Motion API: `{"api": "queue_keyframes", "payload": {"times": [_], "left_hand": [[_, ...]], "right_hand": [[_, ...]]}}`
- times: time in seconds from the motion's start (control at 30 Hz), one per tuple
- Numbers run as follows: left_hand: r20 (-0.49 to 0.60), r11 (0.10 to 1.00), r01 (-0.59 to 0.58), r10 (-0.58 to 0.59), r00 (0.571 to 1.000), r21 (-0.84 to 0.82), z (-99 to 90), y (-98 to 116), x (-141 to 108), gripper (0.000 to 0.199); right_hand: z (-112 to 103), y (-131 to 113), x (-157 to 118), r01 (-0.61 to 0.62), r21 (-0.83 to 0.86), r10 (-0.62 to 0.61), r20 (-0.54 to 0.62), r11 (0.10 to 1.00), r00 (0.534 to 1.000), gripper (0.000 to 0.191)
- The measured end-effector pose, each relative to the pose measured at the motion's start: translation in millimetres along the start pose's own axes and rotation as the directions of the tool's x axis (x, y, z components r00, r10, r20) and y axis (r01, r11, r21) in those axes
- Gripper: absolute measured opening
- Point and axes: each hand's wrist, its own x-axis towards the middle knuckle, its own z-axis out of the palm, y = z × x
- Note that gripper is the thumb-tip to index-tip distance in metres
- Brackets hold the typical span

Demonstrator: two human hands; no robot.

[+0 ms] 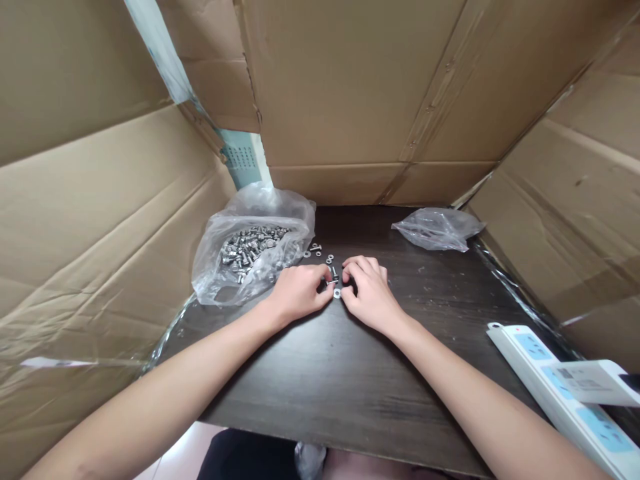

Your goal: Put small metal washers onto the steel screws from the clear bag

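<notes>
Near the middle of the dark table, my left hand point(303, 292) pinches a small metal bolt point(331, 282) between thumb and fingertips. Just right of it, my right hand point(369, 291) rests on the table with curled fingers and a gap between thumb and fingers, nothing visible in it. Another bolt point(335, 272) stands out between the two hands. A flat washer point(337, 293) lies between the thumbs. Beyond my left hand are a loose bolt point(315, 248), a washer point(307, 255) and small nuts or rings point(329, 259).
An open clear plastic bag point(210, 257) full of bolts lies at the left. Another plastic bag point(439, 228) lies at the back right. A white power strip point(565, 393) runs along the right side. Cardboard walls point(350, 87) enclose the table point(320, 373).
</notes>
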Motion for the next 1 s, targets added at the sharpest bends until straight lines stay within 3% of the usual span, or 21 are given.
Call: {"api": "queue_keyframes", "payload": {"times": [0.23,0.33,0.77,1.0], "left_hand": [[-0.027,1.0,0.01,-0.01,1.0,0.014,-2.2,-2.6,1.9,0.014],[-0.048,1.0,0.029,-0.029,0.998,0.007,-5.5,-4.1,3.2,0.015],[-0.062,0.998,0.056,-0.057,0.996,-0.014,-5.4,-4.6,2.4,0.018],[-0.062,0.998,0.059,-0.059,0.996,-0.012,-6.9,-4.8,3.2,0.018]], "right_hand": [[-6.5,-10.5,-3.7,0.043,0.018,-0.043,-0.02,0.999,0.999,0.009],[-6.0,-15.4,-7.1,0.052,-0.007,-0.052,0.027,0.999,0.998,0.009],[-3.0,-23.0,-9.3,-0.164,0.138,0.148,0.123,0.977,0.981,0.016],[-2.6,-26.7,-10.0,-0.109,0.207,0.094,0.084,0.972,0.992,0.013]]}}
